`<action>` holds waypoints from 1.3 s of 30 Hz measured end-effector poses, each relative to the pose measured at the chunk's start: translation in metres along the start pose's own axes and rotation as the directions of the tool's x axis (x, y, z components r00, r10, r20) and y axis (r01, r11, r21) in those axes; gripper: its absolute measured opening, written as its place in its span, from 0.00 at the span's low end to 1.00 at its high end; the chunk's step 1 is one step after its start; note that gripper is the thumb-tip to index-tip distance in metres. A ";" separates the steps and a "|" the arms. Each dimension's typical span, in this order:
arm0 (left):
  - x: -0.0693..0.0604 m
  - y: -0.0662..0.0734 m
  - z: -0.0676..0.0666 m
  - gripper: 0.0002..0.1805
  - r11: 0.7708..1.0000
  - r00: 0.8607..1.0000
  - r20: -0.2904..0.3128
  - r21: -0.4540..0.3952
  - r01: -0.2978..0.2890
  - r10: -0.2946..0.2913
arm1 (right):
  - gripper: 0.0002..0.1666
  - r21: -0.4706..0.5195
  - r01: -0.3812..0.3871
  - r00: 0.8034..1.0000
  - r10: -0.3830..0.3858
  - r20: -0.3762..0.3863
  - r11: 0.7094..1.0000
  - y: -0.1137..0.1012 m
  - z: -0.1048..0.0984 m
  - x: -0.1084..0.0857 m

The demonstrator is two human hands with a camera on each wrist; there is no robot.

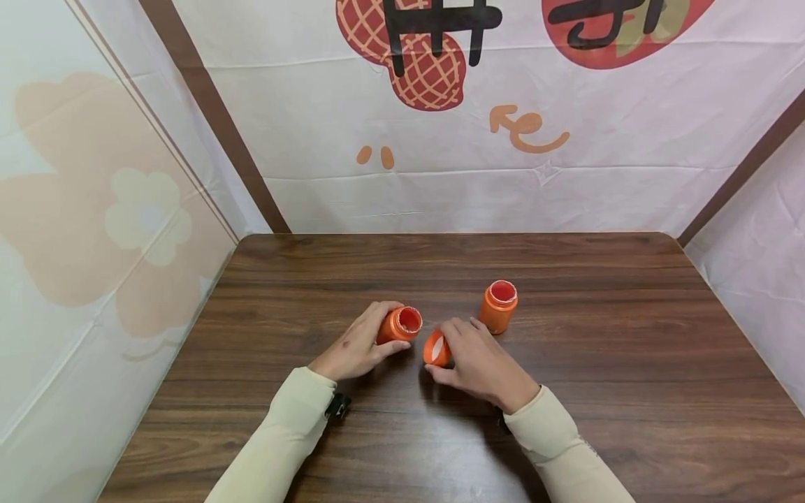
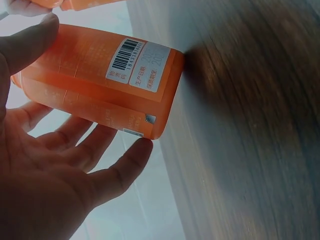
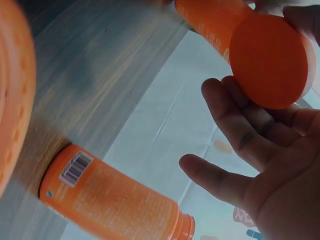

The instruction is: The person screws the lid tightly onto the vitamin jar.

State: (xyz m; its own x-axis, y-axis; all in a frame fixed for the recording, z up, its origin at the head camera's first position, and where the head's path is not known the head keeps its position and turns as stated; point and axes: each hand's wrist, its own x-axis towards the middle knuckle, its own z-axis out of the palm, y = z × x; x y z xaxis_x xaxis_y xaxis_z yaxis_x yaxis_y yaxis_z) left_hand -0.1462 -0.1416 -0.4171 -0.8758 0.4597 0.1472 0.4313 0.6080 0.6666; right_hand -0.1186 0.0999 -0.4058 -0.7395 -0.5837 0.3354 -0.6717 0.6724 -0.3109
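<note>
My left hand (image 1: pixel 357 348) holds an open orange plastic bottle (image 1: pixel 393 327) near the middle of the table, thumb on one side and fingers on the other. In the left wrist view this bottle (image 2: pixel 95 65) shows a white barcode label near its base. Just to its right, my right hand (image 1: pixel 483 365) pinches an orange round lid (image 1: pixel 437 348) tilted on edge, its whitish inside partly showing. The right wrist view shows the lid's (image 3: pixel 269 62) flat orange face. A second open orange bottle (image 1: pixel 498 311) stands upright beyond the right hand.
Brown wood-grain table (image 1: pixel 629 349) lies under everything. A white printed cloth (image 1: pixel 472 195) hangs behind its far edge, with more cloth at both sides. At the right wrist view's left edge is a blurred orange ridged rim (image 3: pixel 22 95), only partly in frame.
</note>
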 end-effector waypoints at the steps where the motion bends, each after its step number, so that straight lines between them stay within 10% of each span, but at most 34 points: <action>1: 0.000 0.001 0.000 0.32 1.000 1.000 0.006 -0.003 -0.001 0.001 | 0.25 -0.006 0.001 1.000 -0.001 -0.008 1.000 0.001 -0.001 0.000; 39: -0.005 0.015 0.011 0.31 0.999 0.995 0.097 0.003 -0.039 0.038 | 0.30 0.076 0.118 0.990 -0.112 -0.086 0.990 0.000 -0.005 0.009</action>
State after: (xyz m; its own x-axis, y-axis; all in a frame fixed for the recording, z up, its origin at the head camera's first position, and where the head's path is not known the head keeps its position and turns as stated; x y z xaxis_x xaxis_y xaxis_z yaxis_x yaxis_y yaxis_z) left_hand -0.1333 -0.1276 -0.4154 -0.8333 0.5435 0.1011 0.4657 0.5916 0.6581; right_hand -0.1250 0.0966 -0.3976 -0.6534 -0.6136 0.4434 -0.7558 0.5622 -0.3357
